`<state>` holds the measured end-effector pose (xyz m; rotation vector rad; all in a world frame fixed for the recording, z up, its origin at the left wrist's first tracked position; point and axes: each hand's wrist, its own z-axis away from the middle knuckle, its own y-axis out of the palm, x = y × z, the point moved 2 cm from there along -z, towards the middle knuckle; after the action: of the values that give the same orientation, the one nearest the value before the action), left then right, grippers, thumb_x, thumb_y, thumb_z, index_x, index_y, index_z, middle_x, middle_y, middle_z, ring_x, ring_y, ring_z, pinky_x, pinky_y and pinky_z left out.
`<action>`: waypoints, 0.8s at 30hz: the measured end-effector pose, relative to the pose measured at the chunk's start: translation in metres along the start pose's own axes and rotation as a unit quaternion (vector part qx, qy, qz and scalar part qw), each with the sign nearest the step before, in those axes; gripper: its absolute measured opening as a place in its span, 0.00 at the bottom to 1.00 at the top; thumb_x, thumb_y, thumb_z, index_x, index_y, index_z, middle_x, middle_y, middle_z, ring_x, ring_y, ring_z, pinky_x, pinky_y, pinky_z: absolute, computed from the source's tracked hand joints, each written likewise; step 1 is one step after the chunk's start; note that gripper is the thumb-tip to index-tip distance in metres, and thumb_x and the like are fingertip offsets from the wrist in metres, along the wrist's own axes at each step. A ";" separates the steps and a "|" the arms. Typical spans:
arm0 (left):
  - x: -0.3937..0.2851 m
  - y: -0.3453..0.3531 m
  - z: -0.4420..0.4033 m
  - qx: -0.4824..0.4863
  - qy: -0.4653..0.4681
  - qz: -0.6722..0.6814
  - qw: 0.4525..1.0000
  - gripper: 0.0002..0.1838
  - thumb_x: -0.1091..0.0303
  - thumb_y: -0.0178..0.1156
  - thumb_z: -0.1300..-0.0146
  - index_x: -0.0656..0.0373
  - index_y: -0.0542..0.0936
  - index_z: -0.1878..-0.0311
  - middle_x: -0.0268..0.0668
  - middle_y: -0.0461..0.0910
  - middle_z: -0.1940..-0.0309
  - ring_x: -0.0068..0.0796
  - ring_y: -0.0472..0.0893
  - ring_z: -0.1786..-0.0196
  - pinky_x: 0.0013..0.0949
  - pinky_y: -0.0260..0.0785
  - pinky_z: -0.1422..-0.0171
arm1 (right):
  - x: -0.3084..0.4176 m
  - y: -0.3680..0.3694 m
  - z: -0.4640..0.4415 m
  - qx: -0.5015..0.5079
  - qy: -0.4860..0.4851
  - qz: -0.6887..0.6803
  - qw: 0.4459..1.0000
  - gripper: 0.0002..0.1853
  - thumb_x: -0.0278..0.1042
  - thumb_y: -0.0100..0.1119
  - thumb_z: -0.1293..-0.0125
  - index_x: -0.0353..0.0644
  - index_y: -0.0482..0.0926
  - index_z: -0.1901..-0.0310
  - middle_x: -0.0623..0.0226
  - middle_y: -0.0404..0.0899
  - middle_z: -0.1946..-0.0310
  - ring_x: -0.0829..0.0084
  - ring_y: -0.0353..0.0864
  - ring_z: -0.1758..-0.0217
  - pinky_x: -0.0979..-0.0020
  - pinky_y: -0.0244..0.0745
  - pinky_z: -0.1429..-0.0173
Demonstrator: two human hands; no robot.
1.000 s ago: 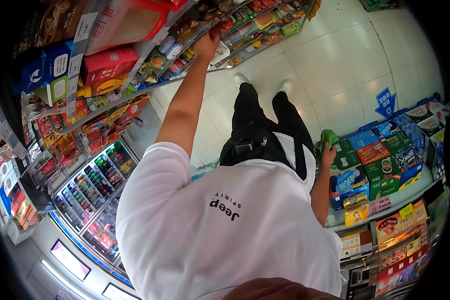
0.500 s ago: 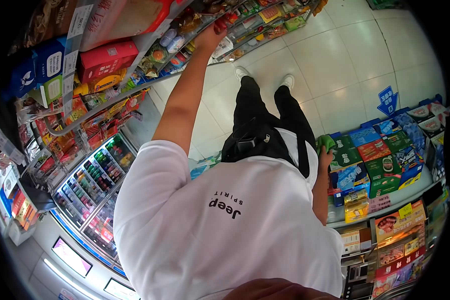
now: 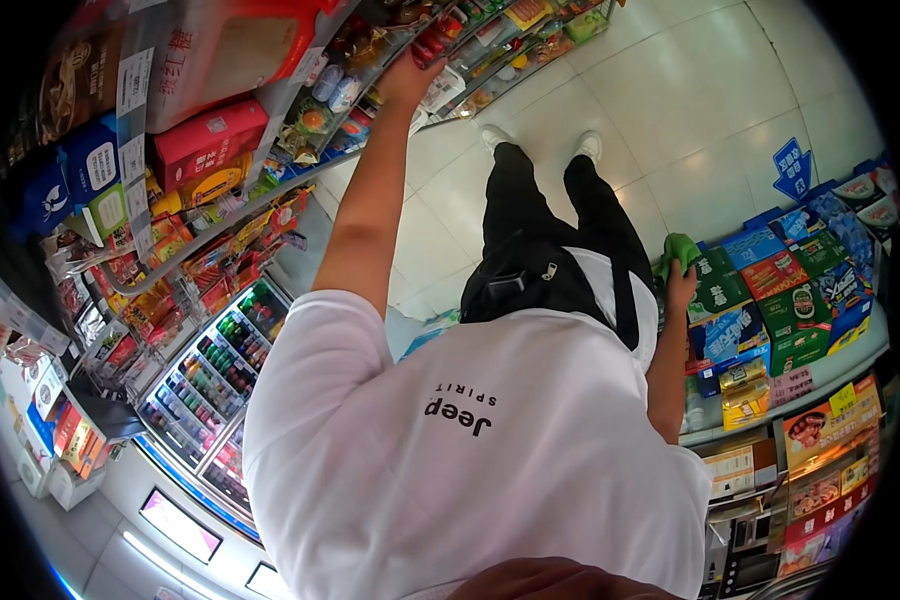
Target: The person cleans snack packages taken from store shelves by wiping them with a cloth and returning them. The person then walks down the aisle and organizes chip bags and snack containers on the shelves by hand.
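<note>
My left hand (image 3: 408,80) reaches out to the shelf at the upper left. It is closed against a small red packet (image 3: 430,46) among other packaged goods; most of its fingers are hidden. On the right, my right hand (image 3: 681,284) hangs beside my hip, its fingers wrapped round a bunched green cloth (image 3: 679,250). Just right of the cloth stand stacked green drink cartons (image 3: 716,282). A black waist bag (image 3: 505,285) sits at the front of my body.
Left of me, a shelf holds a red box (image 3: 210,140) and many snack packs. A drinks cooler (image 3: 205,375) stands lower left. Stacked cartons and a display rack (image 3: 825,440) line the right side. My shoes (image 3: 589,146) stand on the tiled floor (image 3: 690,90).
The view has shifted slightly. My left hand stays at the red packets on the shelf, moving a little left in view. My right hand, with the green cloth, appears slightly higher and further right.
</note>
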<state>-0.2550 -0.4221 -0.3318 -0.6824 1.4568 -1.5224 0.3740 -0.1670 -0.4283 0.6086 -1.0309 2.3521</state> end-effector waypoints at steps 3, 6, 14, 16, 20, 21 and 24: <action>0.006 0.012 -0.004 -0.040 0.008 -0.007 0.999 0.47 0.35 0.68 0.47 0.52 0.66 0.29 0.47 0.73 0.34 0.51 0.74 0.34 0.49 0.70 0.34 | -0.011 -0.001 0.002 0.001 0.005 0.008 1.000 0.29 0.48 0.63 0.37 0.28 0.77 0.45 0.50 0.83 0.54 0.60 0.82 0.54 0.62 0.75 0.49; 0.002 0.011 -0.007 -0.014 -0.027 -0.025 0.999 0.49 0.35 0.68 0.47 0.51 0.64 0.28 0.47 0.72 0.33 0.52 0.73 0.33 0.49 0.70 0.34 | -0.041 -0.001 -0.003 -0.013 -0.006 0.053 0.998 0.31 0.49 0.63 0.37 0.27 0.76 0.44 0.46 0.82 0.52 0.54 0.82 0.51 0.60 0.74 0.46; -0.010 -0.005 -0.005 0.027 -0.052 0.009 0.998 0.50 0.35 0.68 0.49 0.51 0.62 0.27 0.49 0.67 0.29 0.53 0.69 0.29 0.49 0.66 0.30 | -0.066 0.001 0.015 0.002 0.031 0.035 0.999 0.30 0.51 0.61 0.36 0.32 0.77 0.43 0.47 0.82 0.51 0.53 0.82 0.49 0.59 0.73 0.46; -0.008 -0.001 -0.009 0.016 -0.041 0.006 0.999 0.50 0.35 0.69 0.49 0.51 0.62 0.27 0.49 0.66 0.28 0.52 0.68 0.29 0.49 0.65 0.29 | -0.069 0.004 0.018 0.007 0.032 0.032 0.999 0.30 0.50 0.61 0.35 0.33 0.77 0.42 0.49 0.82 0.51 0.55 0.82 0.49 0.60 0.74 0.46; -0.004 0.000 -0.011 0.028 -0.032 0.005 0.999 0.51 0.36 0.70 0.50 0.52 0.62 0.27 0.49 0.65 0.28 0.53 0.67 0.28 0.49 0.64 0.28 | -0.066 0.008 0.022 -0.005 0.025 0.022 0.999 0.27 0.47 0.61 0.36 0.33 0.77 0.42 0.50 0.83 0.52 0.57 0.83 0.50 0.62 0.74 0.45; -0.005 0.000 -0.010 0.020 -0.027 0.000 0.999 0.51 0.35 0.69 0.49 0.52 0.62 0.27 0.50 0.65 0.28 0.53 0.67 0.29 0.49 0.64 0.29 | -0.067 0.010 0.024 -0.011 0.026 0.007 1.000 0.27 0.46 0.62 0.36 0.33 0.78 0.43 0.50 0.84 0.53 0.57 0.83 0.51 0.62 0.74 0.45; -0.007 0.005 -0.009 -0.011 -0.013 -0.016 1.000 0.52 0.32 0.67 0.49 0.55 0.64 0.28 0.52 0.69 0.31 0.57 0.71 0.33 0.50 0.67 0.33 | -0.082 0.016 0.022 -0.012 0.023 -0.038 0.999 0.25 0.44 0.61 0.35 0.33 0.78 0.43 0.51 0.84 0.53 0.59 0.83 0.52 0.63 0.74 0.45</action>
<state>-0.2583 -0.4110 -0.3369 -0.7392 1.4500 -1.5187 0.4324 -0.2148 -0.4702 0.5710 -0.9959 2.2739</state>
